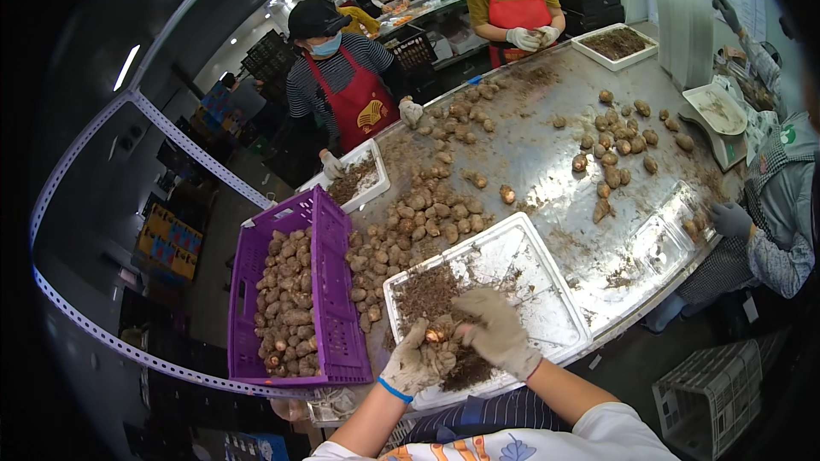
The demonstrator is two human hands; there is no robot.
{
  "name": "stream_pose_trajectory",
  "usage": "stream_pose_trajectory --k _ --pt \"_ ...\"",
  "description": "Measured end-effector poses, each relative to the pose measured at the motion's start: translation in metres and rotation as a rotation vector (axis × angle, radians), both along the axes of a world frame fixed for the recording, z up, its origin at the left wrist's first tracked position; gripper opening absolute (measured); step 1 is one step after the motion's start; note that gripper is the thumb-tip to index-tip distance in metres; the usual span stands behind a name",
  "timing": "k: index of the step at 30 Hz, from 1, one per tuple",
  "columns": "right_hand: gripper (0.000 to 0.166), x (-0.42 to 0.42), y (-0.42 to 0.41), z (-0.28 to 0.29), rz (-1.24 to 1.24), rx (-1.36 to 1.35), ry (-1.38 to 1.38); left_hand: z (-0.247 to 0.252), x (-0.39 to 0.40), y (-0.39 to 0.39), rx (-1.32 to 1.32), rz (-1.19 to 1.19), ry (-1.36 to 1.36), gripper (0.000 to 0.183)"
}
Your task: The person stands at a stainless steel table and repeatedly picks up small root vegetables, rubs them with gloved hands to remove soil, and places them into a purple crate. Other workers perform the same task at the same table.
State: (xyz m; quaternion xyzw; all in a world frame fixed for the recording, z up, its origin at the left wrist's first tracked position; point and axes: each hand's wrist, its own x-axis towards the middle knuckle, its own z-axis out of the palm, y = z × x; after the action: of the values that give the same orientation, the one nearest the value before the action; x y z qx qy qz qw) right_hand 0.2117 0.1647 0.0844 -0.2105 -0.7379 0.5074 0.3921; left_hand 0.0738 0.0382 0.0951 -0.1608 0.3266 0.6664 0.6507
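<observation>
My left hand (416,358), in a soiled pale work glove with a blue cuff, holds a small taro corm (437,333) with a pinkish cut end. Close against its right side is my right hand (498,331), gloved too, with the fingers bent over the corm; whether they grip it is hard to tell. Both hands are above a white foam tray (544,307), where brown fibrous scraps (426,298) lie in a heap. To the left, a purple plastic crate (339,307) is tilted and full of taro corms (288,307).
Loose corms (423,211) spread over the metal table (538,141), with another group (618,134) farther right. A co-worker in a red apron (359,96) reaches into a second tray (378,173). Clear plastic boxes (660,243) and a weighing scale (717,115) are at right.
</observation>
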Motion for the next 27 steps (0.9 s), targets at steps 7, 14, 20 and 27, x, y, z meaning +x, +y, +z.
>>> stream_pose_trajectory --k 7,14,20,27 --pt "0.018 -0.006 0.002 -0.028 -0.046 0.025 0.031 -0.011 -0.003 -0.003 0.124 -0.068 -0.115 0.054" --pt "0.034 -0.008 0.006 -0.018 0.238 0.256 0.061 -0.015 0.003 0.005 -0.054 -0.065 0.037 0.049" --pt "0.037 0.008 0.018 -0.046 -0.043 0.013 -0.138 -0.021 -0.007 0.007 0.015 -0.002 -0.055 0.049" --pt "0.053 0.006 0.007 -0.028 0.391 0.153 -0.402 -0.043 0.009 0.019 -0.277 -0.115 0.534 0.053"
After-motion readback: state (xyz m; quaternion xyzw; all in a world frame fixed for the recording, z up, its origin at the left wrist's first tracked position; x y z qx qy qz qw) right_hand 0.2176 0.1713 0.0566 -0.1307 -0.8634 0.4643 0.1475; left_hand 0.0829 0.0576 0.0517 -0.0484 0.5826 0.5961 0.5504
